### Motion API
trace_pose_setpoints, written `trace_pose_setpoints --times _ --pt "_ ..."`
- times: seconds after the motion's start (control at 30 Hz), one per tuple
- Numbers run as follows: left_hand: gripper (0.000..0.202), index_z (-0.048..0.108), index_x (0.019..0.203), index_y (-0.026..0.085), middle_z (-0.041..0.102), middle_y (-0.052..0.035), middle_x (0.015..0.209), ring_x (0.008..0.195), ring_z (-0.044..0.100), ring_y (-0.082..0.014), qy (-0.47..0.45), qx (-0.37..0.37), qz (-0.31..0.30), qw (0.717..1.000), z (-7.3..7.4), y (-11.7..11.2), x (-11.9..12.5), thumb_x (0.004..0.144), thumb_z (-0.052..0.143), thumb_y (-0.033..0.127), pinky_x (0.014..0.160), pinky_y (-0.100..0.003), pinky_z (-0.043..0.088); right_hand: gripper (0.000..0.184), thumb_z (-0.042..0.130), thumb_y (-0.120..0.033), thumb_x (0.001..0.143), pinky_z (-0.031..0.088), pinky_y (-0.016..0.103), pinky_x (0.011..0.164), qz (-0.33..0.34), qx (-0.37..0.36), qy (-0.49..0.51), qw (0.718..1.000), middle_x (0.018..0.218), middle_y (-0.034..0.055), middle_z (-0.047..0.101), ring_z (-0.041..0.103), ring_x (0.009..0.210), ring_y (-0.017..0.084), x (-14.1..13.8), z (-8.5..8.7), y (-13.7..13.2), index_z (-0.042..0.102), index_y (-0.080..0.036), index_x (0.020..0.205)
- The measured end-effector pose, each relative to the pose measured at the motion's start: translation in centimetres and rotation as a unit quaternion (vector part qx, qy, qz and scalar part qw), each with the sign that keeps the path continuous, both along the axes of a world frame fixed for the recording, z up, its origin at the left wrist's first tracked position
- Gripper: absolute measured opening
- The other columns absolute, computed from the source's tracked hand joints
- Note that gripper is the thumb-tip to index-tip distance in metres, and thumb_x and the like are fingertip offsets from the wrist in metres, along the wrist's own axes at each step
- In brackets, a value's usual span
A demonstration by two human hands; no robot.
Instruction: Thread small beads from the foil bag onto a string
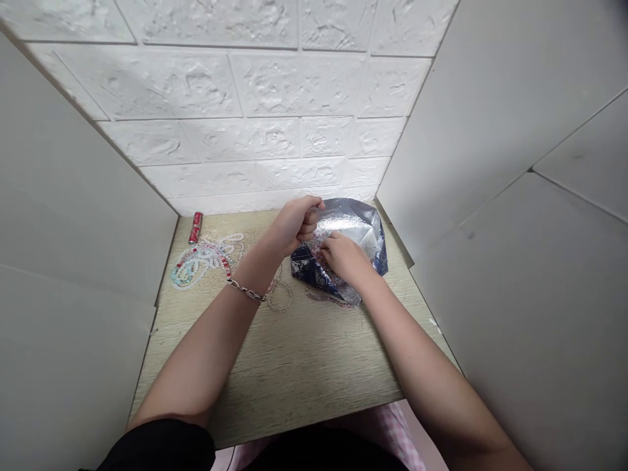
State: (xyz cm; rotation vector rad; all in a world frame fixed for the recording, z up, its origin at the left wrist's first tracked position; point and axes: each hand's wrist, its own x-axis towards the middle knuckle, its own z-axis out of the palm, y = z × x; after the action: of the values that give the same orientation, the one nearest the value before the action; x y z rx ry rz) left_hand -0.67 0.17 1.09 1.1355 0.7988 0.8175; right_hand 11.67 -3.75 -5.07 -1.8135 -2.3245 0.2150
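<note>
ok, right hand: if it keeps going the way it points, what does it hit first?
The right hand points up-left into the open pouch, so it would likely meet the silver lining first, then the left hand gripping the rim. Depth is unclear.

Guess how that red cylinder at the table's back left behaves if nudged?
The red cylinder looks round and smooth, lying on its side on the wooden table, so it probably rolls. It seems small, likely light. The bead strands beside it might stop it.

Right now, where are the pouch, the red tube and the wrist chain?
pouch [360, 226], head view, on its silvery lining
red tube [195, 227], head view, on its middle
wrist chain [244, 290], head view, on links at the left wrist
</note>
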Motion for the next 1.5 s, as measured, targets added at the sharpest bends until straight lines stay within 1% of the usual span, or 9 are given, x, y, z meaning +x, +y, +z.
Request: trace_pose_setpoints --times 0.37,0.67,0.8,0.97,1.13,1.23,1.3,1.4,1.5 --pt "0.014 0.037 0.06 0.017 0.015 0.0078 0.048 0.036 0.011 -0.0021 0.036 0.023 -0.028 0.999 -0.2 -0.5 0.2 0.07 0.044 0.023 0.032 -0.017 0.009 0.025 0.034 -0.026 0.084 0.034 0.026 0.056 0.005 0.053 -0.035 0.998 0.083 0.0054 0.054 0.052 0.073 0.017 -0.5 -0.4 -0.1 0.057 -0.016 0.079" --pt "0.01 0.041 0.064 0.017 0.015 0.0078 0.048 0.036 0.012 -0.0022 0.057 0.021 -0.033 0.998 -0.2 -0.4 0.2 0.071 0.043 0.023 0.032 -0.016 0.01 0.026 0.035 -0.023 0.084 0.036 0.027 0.062 0.012 0.029 -0.066 0.997 0.084 0.0072 0.055 0.053 0.077 0.018 -0.1 -0.2 -0.1 0.059 -0.016 0.082" --pt "0.01 0.043 0.066 0.016 0.016 0.0079 0.049 0.035 0.013 -0.0016 0.045 0.024 -0.047 0.998 -0.5 -0.1 0.0 0.072 0.044 0.025 0.032 -0.015 0.01 0.024 0.036 -0.019 0.083 0.037 0.027 0.062 -0.018 -0.003 -0.07 0.997 0.087 0.0077 0.056 0.055 0.075 0.018 0.8 0.2 -0.4 0.059 -0.017 0.081" --pt "0.013 0.043 0.067 0.016 0.02 0.0074 0.05 0.034 0.015 -0.0006 0.053 0.012 -0.071 0.996 -0.5 0.1 -0.3 0.072 0.046 0.027 0.031 -0.014 0.009 0.02 0.043 -0.015 0.077 0.039 0.028 0.061 -0.105 -0.071 -0.082 0.989 0.09 0.0126 0.059 0.058 0.077 0.022 1.7 0.6 -0.7 0.06 -0.015 0.088" --pt "0.012 0.042 0.068 0.017 0.026 0.0069 0.051 0.034 0.016 -0.0003 0.06 0.0 -0.053 0.997 -0.7 0.3 -0.3 0.072 0.046 0.028 0.031 -0.014 0.009 0.032 0.032 -0.026 0.085 0.04 0.032 0.061 -0.159 -0.084 -0.042 0.983 0.086 0.0158 0.061 0.058 0.079 0.025 1.8 0.7 -0.5 0.061 -0.015 0.089" --pt "0.012 0.042 0.068 0.017 0.026 0.0067 0.051 0.034 0.017 -0.0001 0.062 0.006 -0.054 0.997 -0.9 0.4 -0.3 0.073 0.046 0.028 0.031 -0.014 0.01 0.042 0.024 -0.034 0.088 0.04 0.033 0.063 -0.175 -0.048 -0.016 0.983 0.089 0.0163 0.059 0.057 0.083 0.026 1.5 0.7 -0.2 0.06 -0.013 0.09" --pt "0.012 0.042 0.068 0.017 0.027 0.0066 0.051 0.034 0.018 0.0 0.064 0.014 -0.055 0.996 -0.8 0.3 -0.3 0.073 0.045 0.028 0.031 -0.014 0.01 0.038 0.025 -0.03 0.088 0.039 0.032 0.065 -0.171 -0.012 -0.013 0.985 0.094 0.0157 0.056 0.054 0.086 0.025 1.3 0.5 0.0 0.058 -0.013 0.092" --pt "0.012 0.042 0.069 0.016 0.027 0.0064 0.051 0.034 0.019 0.0001 0.07 0.017 -0.056 0.996 -0.7 0.1 -0.2 0.075 0.044 0.026 0.031 -0.013 0.011 0.025 0.032 -0.015 0.083 0.039 0.03 0.065 -0.154 0.007 -0.016 0.988 0.096 0.0125 0.053 0.052 0.088 0.022 1.2 0.0 0.2 0.055 -0.014 0.092" --pt "0.011 0.041 0.068 0.016 0.027 0.0065 0.05 0.033 0.02 0.0002 0.071 0.01 -0.063 0.995 -0.6 0.0 0.0 0.076 0.042 0.024 0.031 -0.013 0.011 0.027 0.034 -0.005 0.076 0.037 0.028 0.065 -0.143 0.0 0.0 0.99 0.097 0.0095 0.052 0.05 0.088 0.02 1.3 -0.4 0.5 0.054 -0.016 0.091"
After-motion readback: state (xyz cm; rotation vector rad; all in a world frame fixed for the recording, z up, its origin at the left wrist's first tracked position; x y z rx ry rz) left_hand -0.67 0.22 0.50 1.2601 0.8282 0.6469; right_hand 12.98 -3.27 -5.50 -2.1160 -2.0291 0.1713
